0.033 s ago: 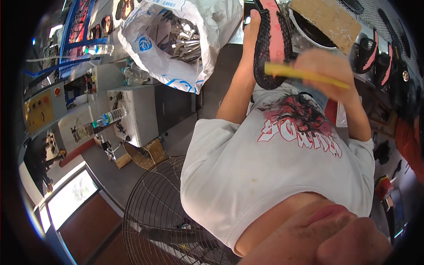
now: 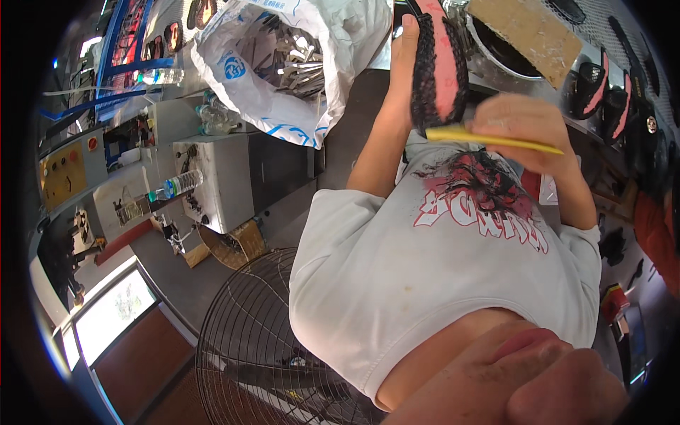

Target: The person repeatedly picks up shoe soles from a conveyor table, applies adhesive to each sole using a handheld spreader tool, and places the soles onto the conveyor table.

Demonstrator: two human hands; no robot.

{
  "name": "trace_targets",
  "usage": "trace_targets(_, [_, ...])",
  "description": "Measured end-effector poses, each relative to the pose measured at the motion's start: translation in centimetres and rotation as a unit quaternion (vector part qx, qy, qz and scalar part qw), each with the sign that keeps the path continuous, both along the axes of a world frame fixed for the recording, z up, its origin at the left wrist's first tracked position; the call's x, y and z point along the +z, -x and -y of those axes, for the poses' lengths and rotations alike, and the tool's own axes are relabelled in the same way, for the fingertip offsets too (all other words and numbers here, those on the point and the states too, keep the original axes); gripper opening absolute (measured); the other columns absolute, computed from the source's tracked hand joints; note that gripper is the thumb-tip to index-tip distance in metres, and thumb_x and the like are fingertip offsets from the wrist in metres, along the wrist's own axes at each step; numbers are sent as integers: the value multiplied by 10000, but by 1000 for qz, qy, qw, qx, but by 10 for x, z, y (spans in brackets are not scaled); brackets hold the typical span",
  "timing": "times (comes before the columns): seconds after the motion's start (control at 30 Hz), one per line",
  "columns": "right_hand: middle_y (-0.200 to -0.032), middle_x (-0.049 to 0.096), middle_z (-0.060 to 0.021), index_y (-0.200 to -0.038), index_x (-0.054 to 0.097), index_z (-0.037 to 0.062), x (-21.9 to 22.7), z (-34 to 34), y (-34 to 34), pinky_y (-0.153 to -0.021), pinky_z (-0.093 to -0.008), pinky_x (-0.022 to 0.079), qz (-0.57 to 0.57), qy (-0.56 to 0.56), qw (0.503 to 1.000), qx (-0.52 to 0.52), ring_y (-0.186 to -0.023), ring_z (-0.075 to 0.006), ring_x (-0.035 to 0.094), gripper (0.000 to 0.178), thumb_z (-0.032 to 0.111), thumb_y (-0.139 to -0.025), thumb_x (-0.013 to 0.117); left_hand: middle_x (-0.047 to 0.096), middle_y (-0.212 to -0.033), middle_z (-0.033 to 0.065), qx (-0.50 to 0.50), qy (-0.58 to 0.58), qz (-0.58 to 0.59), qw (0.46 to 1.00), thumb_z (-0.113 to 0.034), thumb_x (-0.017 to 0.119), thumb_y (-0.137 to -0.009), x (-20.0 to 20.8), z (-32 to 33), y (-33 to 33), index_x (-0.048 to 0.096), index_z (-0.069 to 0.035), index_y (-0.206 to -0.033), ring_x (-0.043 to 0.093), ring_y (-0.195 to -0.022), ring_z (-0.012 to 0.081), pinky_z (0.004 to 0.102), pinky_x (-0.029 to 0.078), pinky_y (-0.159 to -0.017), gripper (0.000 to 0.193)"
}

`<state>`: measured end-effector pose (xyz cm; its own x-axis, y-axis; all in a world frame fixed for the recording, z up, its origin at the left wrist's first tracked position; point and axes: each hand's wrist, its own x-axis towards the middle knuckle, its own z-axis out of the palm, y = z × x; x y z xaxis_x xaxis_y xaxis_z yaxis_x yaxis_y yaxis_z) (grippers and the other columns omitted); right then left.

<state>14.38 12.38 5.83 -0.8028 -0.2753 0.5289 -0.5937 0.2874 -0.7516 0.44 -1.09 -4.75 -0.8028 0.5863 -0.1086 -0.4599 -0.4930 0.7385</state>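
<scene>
A black woven shoe upper [image 2: 421, 85] with a pink strip [image 2: 445, 78] along its underside is held up at the top centre. My left hand [image 2: 406, 44] grips it from the left side, its thumb showing along the edge while the other fingers are hidden. Below and right of the shoe, my right hand [image 2: 520, 124] is closed on a flat yellow stick [image 2: 489, 139], which may be a brush handle. The stick's left end lies close to the shoe's lower tip; whether they touch I cannot tell.
Left of the shoe stands a white sack [image 2: 312, 131] full of metal pieces [image 2: 301, 64]. At right are a dark round bowl [image 2: 496, 49], a cardboard piece [image 2: 528, 35] and more black-and-pink shoe parts [image 2: 591, 85]. A wire-caged fan [image 2: 262, 333] stands near my side.
My right hand and the yellow stick have moved a little downward, from across the shoe's lower part to just by its tip. My left hand keeps its hold on the shoe.
</scene>
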Motion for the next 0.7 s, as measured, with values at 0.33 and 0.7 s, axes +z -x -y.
trace_targets(0.33, [-742,645,-64,-969,663,-24,-13,-23,2,-566,-215,456,106,63,965,-230,-604,-99,580,153,47,-837,635,587,-912,152,-23,142,-129,981,-526,340,-951,15,1,-1,542,0,-1016,572,-799,222,342,467,-706,567])
trace_targets(0.7, [-894,642,-128,-968,641,6,-24,-7,8,-700,-337,527,-131,-159,968,-144,-764,-288,630,233,39,-745,697,624,-1011,94,-85,-108,128,982,-560,409,-919,-23,13,5,531,-64,-1180,614,-838,248,387,525,-729,574])
